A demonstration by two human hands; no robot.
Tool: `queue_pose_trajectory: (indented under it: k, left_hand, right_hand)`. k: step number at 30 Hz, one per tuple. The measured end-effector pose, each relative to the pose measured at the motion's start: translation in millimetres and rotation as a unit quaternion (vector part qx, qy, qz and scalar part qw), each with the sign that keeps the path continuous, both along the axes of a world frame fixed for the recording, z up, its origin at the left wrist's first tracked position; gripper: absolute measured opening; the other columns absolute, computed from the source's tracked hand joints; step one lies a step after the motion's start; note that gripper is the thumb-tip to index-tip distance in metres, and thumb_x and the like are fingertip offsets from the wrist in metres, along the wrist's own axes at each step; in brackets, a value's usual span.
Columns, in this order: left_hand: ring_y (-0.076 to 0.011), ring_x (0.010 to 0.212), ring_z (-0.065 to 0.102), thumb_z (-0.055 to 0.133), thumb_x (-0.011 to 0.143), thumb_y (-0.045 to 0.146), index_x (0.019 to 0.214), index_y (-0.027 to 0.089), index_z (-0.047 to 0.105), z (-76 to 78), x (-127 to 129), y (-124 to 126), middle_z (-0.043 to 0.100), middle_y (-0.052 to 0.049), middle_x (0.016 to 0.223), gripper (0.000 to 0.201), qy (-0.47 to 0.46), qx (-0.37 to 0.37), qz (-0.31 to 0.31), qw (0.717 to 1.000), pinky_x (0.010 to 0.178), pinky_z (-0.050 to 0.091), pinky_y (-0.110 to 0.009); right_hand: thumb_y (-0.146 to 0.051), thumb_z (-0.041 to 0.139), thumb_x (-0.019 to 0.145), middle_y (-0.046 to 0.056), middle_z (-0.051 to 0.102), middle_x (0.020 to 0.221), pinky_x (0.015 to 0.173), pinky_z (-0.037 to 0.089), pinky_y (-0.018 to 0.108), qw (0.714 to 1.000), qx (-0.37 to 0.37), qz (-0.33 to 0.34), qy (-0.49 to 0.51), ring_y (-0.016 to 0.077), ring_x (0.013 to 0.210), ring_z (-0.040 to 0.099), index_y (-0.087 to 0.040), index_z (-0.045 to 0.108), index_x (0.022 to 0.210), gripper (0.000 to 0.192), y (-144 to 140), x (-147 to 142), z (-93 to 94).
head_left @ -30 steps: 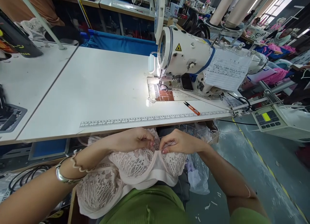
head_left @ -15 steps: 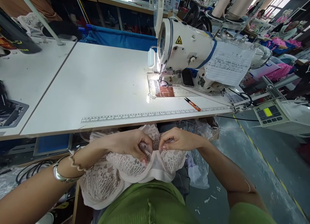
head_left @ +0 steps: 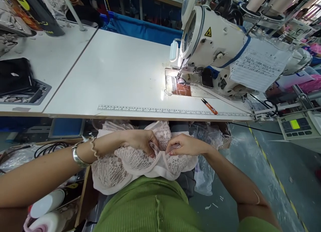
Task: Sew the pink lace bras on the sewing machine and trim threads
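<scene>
A pale pink lace bra (head_left: 136,160) lies across my lap, its cups facing up, with more of the same lace bunched beneath and behind it. My left hand (head_left: 141,141) pinches the upper lace edge of one cup close to the middle. On the other side of the centre piece, my right hand (head_left: 184,145) grips the edge of the second cup, thumb against curled fingers. Both hands are closed and only a short gap separates them. The fingertips are partly hidden by the lace.
A white sewing machine (head_left: 215,38) with its lamp lit stands on the white table (head_left: 120,71). Orange thread snips (head_left: 209,106) lie near the printed ruler (head_left: 150,110). A phone (head_left: 207,77) rests by the machine. A control box (head_left: 296,126) hangs at right. Bottles (head_left: 47,203) stand low at left.
The camera view has turned left, so table and machine sit further right and higher. My left fingers have closed in slightly toward the cup's middle edge; both hands keep hold of the bra.
</scene>
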State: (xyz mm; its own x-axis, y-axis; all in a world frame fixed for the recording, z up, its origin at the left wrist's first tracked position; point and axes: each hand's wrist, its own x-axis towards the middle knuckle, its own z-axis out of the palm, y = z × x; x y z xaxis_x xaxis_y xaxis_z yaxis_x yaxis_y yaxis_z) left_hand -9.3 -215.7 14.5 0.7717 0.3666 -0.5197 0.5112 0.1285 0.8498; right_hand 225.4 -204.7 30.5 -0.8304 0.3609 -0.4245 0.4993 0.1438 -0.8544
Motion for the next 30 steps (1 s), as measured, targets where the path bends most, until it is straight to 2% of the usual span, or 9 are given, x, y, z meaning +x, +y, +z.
queue_pose_trajectory:
  k: [2,8,16,18,20,24,28,30]
  left_hand:
    - [-0.0194,0.080,0.068,0.075,0.070,0.021,0.087,0.017,0.079,-0.4,-1,0,0.078,-0.006,0.092,0.018,0.003,0.002,0.005,1.000,0.072,0.050,-0.028]
    - [-0.0143,0.067,0.060,0.074,0.069,0.019,0.075,0.019,0.078,2.0,0,-3,0.075,-0.001,0.076,0.008,0.002,0.015,0.020,1.000,0.067,0.045,-0.024]
    - [-0.0133,0.067,0.059,0.073,0.070,0.022,0.076,0.021,0.078,2.9,0,-5,0.075,-0.001,0.077,0.008,-0.020,-0.001,0.019,1.000,0.066,0.047,-0.023]
    - [-0.0140,0.068,0.060,0.073,0.069,0.021,0.076,0.020,0.078,2.1,0,-6,0.075,-0.001,0.078,0.009,-0.015,0.000,0.021,1.000,0.066,0.047,-0.024]
    - [-0.0145,0.068,0.061,0.073,0.068,0.021,0.075,0.020,0.078,1.0,-1,-8,0.074,-0.001,0.076,0.008,-0.010,0.004,0.026,1.000,0.065,0.047,-0.024]
    - [-0.0137,0.066,0.059,0.073,0.071,0.024,0.073,0.019,0.076,0.1,-5,-13,0.072,0.000,0.073,0.006,-0.005,0.020,0.034,0.999,0.064,0.046,-0.023]
    - [-0.0129,0.064,0.059,0.074,0.071,0.022,0.073,0.020,0.077,0.6,-11,-14,0.072,0.001,0.071,0.004,0.002,0.037,0.026,0.999,0.062,0.044,-0.022]
    - [-0.0138,0.066,0.060,0.075,0.070,0.022,0.075,0.020,0.077,0.0,-14,-12,0.074,0.000,0.074,0.006,0.013,0.047,0.026,0.998,0.063,0.044,-0.023]
  right_hand:
    - [-0.022,0.067,0.087,0.005,0.077,0.098,0.081,0.052,0.028,1.000,-0.017,-0.009,0.001,0.0173,0.090,0.070,-0.018,0.077,0.095,0.013,1,0,-1.6]
    - [-0.024,0.069,0.087,0.006,0.077,0.098,0.082,0.054,0.028,0.999,-0.041,-0.016,0.009,0.0165,0.089,0.071,-0.018,0.078,0.096,0.014,2,1,-6.7]
    - [-0.028,0.063,0.092,0.007,0.076,0.104,0.080,0.052,0.027,1.000,-0.025,-0.007,0.013,0.0176,0.094,0.069,-0.018,0.077,0.098,0.018,4,3,-4.9]
    - [-0.028,0.065,0.091,0.006,0.075,0.097,0.076,0.050,0.027,1.000,0.022,-0.007,0.010,0.0175,0.089,0.068,-0.017,0.077,0.091,0.016,2,2,-3.1]
    - [-0.026,0.064,0.092,0.003,0.073,0.084,0.069,0.045,0.025,0.995,0.103,-0.018,-0.005,0.0154,0.077,0.064,-0.016,0.075,0.081,0.018,0,0,-1.2]
    - [-0.025,0.058,0.097,-0.003,0.060,0.056,0.058,0.029,0.025,0.963,0.261,-0.012,-0.065,0.0104,0.053,0.049,-0.017,0.071,0.072,0.029,-2,-6,3.0]
    - [-0.028,0.064,0.094,-0.001,0.070,0.067,0.057,0.025,0.025,0.941,0.332,0.058,-0.036,0.0125,0.062,0.057,-0.020,0.074,0.074,0.024,6,-11,4.3]
    - [-0.028,0.065,0.094,0.001,0.072,0.072,0.057,0.024,0.026,0.921,0.379,0.089,-0.020,0.0143,0.067,0.060,-0.019,0.075,0.074,0.023,11,-13,3.2]
